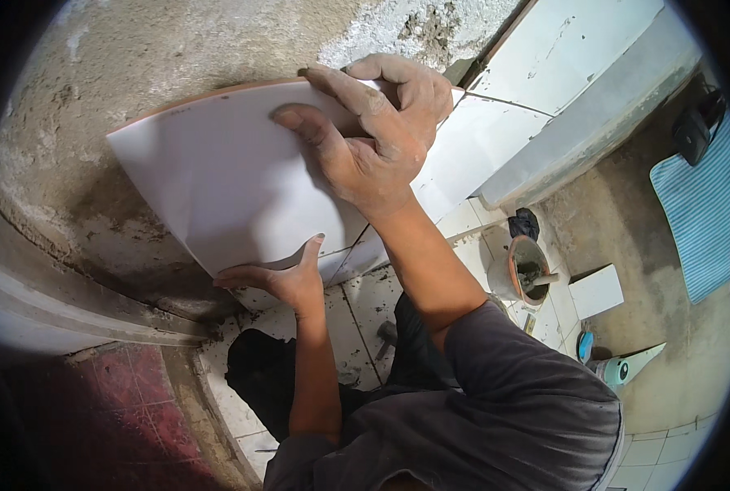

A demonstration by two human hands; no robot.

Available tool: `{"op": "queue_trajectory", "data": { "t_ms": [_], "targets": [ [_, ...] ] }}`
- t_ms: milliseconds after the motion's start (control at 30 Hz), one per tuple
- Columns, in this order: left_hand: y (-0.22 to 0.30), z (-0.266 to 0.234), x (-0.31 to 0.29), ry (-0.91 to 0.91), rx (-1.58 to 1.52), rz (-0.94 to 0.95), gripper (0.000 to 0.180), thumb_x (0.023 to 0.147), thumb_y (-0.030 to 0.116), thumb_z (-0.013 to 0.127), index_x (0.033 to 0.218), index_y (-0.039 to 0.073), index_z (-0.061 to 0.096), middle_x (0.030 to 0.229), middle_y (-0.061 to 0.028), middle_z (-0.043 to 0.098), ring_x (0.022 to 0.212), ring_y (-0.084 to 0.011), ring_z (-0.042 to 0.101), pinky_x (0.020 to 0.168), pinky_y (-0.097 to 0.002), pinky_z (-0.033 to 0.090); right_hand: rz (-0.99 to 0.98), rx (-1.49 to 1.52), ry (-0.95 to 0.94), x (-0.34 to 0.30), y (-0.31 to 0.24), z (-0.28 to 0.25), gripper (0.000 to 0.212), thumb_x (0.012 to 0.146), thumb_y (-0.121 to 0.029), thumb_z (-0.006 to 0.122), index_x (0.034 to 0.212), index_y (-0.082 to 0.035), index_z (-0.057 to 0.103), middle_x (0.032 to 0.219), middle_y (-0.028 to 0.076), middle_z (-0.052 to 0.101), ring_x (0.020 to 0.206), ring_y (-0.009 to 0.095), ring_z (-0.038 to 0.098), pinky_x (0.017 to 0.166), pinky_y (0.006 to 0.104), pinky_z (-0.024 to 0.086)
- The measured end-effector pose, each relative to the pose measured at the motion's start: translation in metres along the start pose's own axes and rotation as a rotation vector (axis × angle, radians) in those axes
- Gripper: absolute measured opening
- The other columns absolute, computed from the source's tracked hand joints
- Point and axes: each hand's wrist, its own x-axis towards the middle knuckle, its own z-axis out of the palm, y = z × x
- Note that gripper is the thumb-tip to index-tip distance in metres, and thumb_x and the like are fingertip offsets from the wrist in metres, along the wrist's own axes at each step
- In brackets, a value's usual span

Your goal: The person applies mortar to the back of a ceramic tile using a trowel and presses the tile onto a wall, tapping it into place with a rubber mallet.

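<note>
We see a rough, patchy cement wall (pixel 217 41), a dirty white floor (pixel 377 304) and dull red tiles (pixel 136 389). The smooth, pale tile (pixel 217 168), with thin brown edge, stands at this wall beside white wall tiles (pixel 565 53). Our dusty right hand (pixel 381 135) clamps its upper edge; our left hand (pixel 279 282) spreads at the lower edge, whether gripping we cannot tell.

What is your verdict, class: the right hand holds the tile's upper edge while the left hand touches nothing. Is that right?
Not quite: the head view shows the left hand on the tile too, at its lower edge. The right hand does hold the upper edge.
</note>
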Motion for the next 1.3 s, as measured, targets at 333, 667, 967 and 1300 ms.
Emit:
{"op": "queue_trajectory", "data": {
  "t_ms": [333, 667, 967, 1300],
  "targets": [
    [0.000, 0.000, 0.000, -0.031, -0.019, -0.021, 0.148, 0.051, 0.032, 0.092, 0.136, -0.014, -0.020, 0.141, -0.0392, -0.027, 0.135, -0.0457, -0.025, 0.108, -0.0562, -0.013, -0.022, -0.009, -0.017, 0.000, 0.001, 0.000, 0.039, 0.062, -0.042, 0.080, 0.088, -0.012, 0.074, 0.087, 0.002, 0.059, 0.083, 0.019, 0.045, 0.077, 0.0332, 0.030],
    [0.000, 0.001, -0.001, -0.035, -0.022, -0.022, 0.147, 0.052, 0.031, 0.091, 0.135, -0.016, -0.020, 0.141, -0.0393, -0.027, 0.134, -0.0451, -0.027, 0.108, -0.0549, -0.015, -0.057, 0.020, -0.003, 0.000, 0.003, 0.001, 0.038, 0.065, -0.040, 0.079, 0.091, -0.013, 0.074, 0.088, 0.002, 0.060, 0.085, 0.019, 0.045, 0.077, 0.0331, 0.030],
    [0.003, -0.001, 0.002, -0.033, -0.022, -0.128, 0.154, 0.045, 0.045, 0.091, 0.138, -0.014, -0.017, 0.142, -0.0402, -0.020, 0.134, -0.0498, -0.023, 0.108, -0.0622, -0.006, -0.097, 0.012, -0.044, 0.006, -0.003, -0.002, 0.037, 0.067, -0.035, 0.081, 0.093, -0.009, 0.073, 0.082, 0.004, 0.055, 0.083, 0.021, 0.048, 0.078, 0.0350, 0.032],
    [0.006, -0.003, 0.001, -0.074, -0.034, -0.137, 0.152, 0.047, 0.043, 0.091, 0.138, -0.013, -0.019, 0.140, -0.0416, -0.022, 0.132, -0.0533, -0.025, 0.105, -0.0687, -0.005, -0.116, 0.041, -0.016, 0.003, -0.001, 0.002, 0.037, 0.065, -0.026, 0.084, 0.092, -0.005, 0.072, 0.084, 0.006, 0.053, 0.084, 0.022, 0.048, 0.078, 0.0353, 0.035]
  ]
}}
